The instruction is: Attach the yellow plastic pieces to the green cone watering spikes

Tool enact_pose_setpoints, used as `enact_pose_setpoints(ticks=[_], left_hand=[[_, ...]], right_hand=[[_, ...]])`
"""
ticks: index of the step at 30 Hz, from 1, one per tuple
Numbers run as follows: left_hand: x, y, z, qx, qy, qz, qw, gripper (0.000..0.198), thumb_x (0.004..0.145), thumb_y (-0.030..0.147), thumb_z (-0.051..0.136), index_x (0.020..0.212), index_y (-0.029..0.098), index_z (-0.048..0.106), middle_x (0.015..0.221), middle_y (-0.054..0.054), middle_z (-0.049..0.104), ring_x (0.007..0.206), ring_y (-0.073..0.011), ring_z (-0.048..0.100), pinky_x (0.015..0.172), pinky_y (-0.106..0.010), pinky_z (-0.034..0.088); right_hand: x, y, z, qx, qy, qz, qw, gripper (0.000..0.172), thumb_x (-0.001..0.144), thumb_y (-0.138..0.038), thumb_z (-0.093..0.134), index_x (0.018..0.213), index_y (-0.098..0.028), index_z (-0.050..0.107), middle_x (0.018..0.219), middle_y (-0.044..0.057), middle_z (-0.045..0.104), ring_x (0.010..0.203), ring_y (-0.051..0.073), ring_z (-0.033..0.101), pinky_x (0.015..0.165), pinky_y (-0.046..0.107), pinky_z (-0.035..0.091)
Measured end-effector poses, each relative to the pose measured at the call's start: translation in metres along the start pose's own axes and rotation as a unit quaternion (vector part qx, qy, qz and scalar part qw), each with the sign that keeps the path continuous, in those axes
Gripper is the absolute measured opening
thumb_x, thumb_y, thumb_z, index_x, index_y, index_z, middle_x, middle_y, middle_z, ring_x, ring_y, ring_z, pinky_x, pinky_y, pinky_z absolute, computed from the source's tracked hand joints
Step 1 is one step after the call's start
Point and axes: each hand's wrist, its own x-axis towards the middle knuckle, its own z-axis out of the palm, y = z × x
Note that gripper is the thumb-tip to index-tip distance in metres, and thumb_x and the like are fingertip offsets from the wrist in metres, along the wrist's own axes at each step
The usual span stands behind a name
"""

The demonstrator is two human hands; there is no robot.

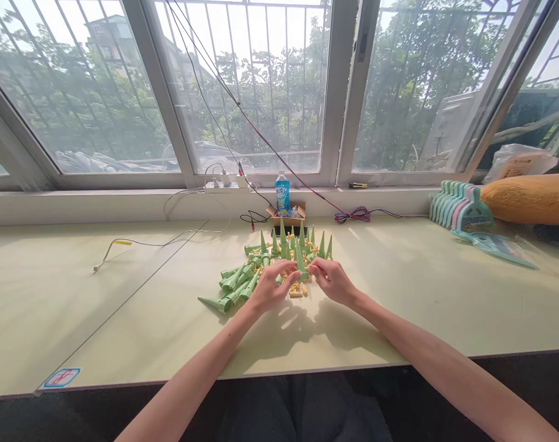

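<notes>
My left hand (275,285) grips a green plastic spike (300,258) near its wide base, with the point upward. Just right of that base is my right hand (333,281), its fingers pinched together; what lies between them is too small to make out. Left of my hands, several green spikes (233,279) lie on their sides in a loose heap. Behind the hands, more spikes (283,233) stand point up. Small yellow plastic pieces (297,291) are scattered among and in front of them.
Behind the spikes stand a blue-labelled bottle (283,193) and a small cardboard box (297,215). A coiled cable (353,215) lies by the sill. At right are a row of pastel plastic items (461,205) and an orange plush roll (530,199). A white cable (136,244) crosses the table's left.
</notes>
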Motion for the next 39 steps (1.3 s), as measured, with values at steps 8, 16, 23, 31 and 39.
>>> enact_pose_setpoints(ticks=[8, 16, 23, 31, 39], left_hand=[[-0.001, -0.009, 0.004, 0.022, 0.019, 0.05, 0.998, 0.023, 0.09, 0.033, 0.063, 0.108, 0.02, 0.066, 0.09, -0.005, 0.068, 0.077, -0.0156, 0.062, 0.069, -0.029, 0.051], [0.001, -0.003, 0.005, 0.028, 0.046, 0.008, 0.999, 0.025, 0.094, 0.038, 0.055, 0.11, 0.019, 0.061, 0.088, -0.003, 0.066, 0.076, -0.0144, 0.061, 0.071, -0.028, 0.049], [0.002, -0.001, 0.004, 0.024, 0.041, -0.045, 0.998, 0.066, 0.101, 0.05, 0.026, 0.057, 0.018, 0.062, 0.064, -0.003, 0.063, 0.068, -0.0165, 0.058, 0.071, -0.03, 0.046], [0.002, -0.001, 0.003, 0.029, -0.008, -0.034, 0.999, 0.061, 0.099, 0.054, 0.034, 0.06, 0.016, 0.061, 0.063, -0.002, 0.06, 0.061, -0.0146, 0.053, 0.061, -0.027, 0.041], [0.002, 0.003, 0.0, 0.039, -0.001, -0.016, 0.999, 0.041, 0.093, 0.05, 0.051, 0.073, 0.016, 0.062, 0.074, -0.002, 0.062, 0.07, -0.0152, 0.056, 0.066, -0.027, 0.043]], right_hand=[[0.001, -0.001, 0.0, -0.007, -0.007, 0.02, 1.0, 0.04, 0.099, -0.042, 0.035, 0.067, -0.02, 0.046, 0.057, -0.002, 0.046, 0.05, 0.011, 0.037, 0.051, 0.024, 0.032], [0.002, -0.003, 0.001, -0.012, 0.027, 0.026, 0.999, 0.04, 0.099, -0.043, 0.039, 0.066, -0.02, 0.042, 0.056, -0.004, 0.037, 0.051, 0.01, 0.03, 0.051, 0.024, 0.028], [0.002, -0.001, 0.002, -0.011, 0.044, -0.003, 0.999, 0.038, 0.1, -0.043, 0.041, 0.073, -0.019, 0.054, 0.065, 0.001, 0.051, 0.058, 0.013, 0.042, 0.054, 0.025, 0.035], [0.001, -0.005, 0.0, -0.001, 0.011, -0.027, 1.0, 0.031, 0.099, -0.04, 0.045, 0.084, -0.018, 0.061, 0.072, 0.003, 0.059, 0.063, 0.014, 0.051, 0.059, 0.025, 0.041], [0.0, -0.002, 0.001, 0.012, 0.002, 0.005, 1.0, 0.036, 0.098, -0.042, 0.043, 0.073, -0.018, 0.054, 0.061, -0.001, 0.051, 0.055, 0.012, 0.043, 0.054, 0.024, 0.036]])
